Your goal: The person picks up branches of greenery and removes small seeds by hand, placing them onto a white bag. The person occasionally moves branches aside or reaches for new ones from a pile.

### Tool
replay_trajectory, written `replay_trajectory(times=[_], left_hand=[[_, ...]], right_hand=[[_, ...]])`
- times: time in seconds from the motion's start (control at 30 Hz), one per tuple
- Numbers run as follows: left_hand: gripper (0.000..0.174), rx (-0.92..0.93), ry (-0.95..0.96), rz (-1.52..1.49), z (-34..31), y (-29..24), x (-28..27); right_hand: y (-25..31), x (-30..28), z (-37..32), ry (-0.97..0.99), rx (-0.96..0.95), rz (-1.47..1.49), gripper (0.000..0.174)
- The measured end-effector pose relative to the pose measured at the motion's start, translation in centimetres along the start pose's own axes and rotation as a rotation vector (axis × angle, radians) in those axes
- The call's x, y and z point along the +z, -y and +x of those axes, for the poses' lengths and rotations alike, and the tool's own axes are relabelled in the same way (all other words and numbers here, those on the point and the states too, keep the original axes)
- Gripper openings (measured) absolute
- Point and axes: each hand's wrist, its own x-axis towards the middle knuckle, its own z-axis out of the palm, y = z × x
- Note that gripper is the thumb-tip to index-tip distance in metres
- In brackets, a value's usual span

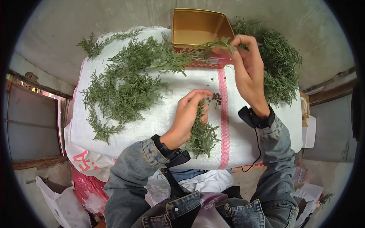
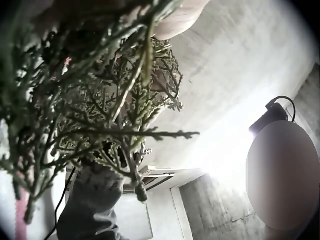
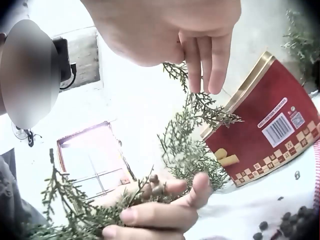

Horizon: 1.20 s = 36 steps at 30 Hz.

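In the head view my left hand (image 1: 184, 121) grips a bunch of green sprigs (image 1: 203, 138) low over the white woven sack (image 1: 163, 152). Small dark round pieces (image 1: 217, 99) lie just beyond its fingertips. My right hand (image 1: 251, 74), raised at the front right corner of the tin (image 1: 209, 62), pinches a thin leafy sprig (image 1: 222, 43) between thumb and index finger. From the right wrist, that hand (image 3: 175, 30) shows above a hanging sprig (image 3: 200, 102), its other fingers extended, with the left hand (image 3: 165, 215) below. Sprigs (image 2: 120, 95) largely cover the left wrist view.
Loose green sprigs (image 1: 125, 83) spread over the sack's left half, reaching the tin's front. A dense green heap (image 1: 281, 64) stands at the right, beyond my right wrist. A black cable (image 1: 259, 148) hangs from that wrist. Red plastic (image 1: 89, 190) lies below at the left.
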Motion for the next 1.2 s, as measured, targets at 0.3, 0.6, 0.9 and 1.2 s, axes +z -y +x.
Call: replay_trajectory(times=[0.3, 0.6, 0.9, 1.2], left_hand=[[0.049, 0.277, -0.072, -0.110, -0.4, -1.3, 0.4], [0.055, 0.217, -0.082, -0.213, 0.2, -0.9, 0.0], [0.056, 0.288, -0.163, -0.210, 0.4, -0.8, -0.8], [0.058, 0.050, -0.036, -0.026, -0.3, -0.6, 0.9]], right_hand=[[0.3, -1.9, -3.4, 0.123, 0.117, 0.035, 0.014], [0.3, -2.3, -3.8, 0.368, 0.040, -0.015, 0.015], [-0.4, -3.5, -3.6, 0.179, 0.189, 0.290, 0.010], [2.0, -5.6, -4.7, 0.019, 0.331, 0.378, 0.009]])
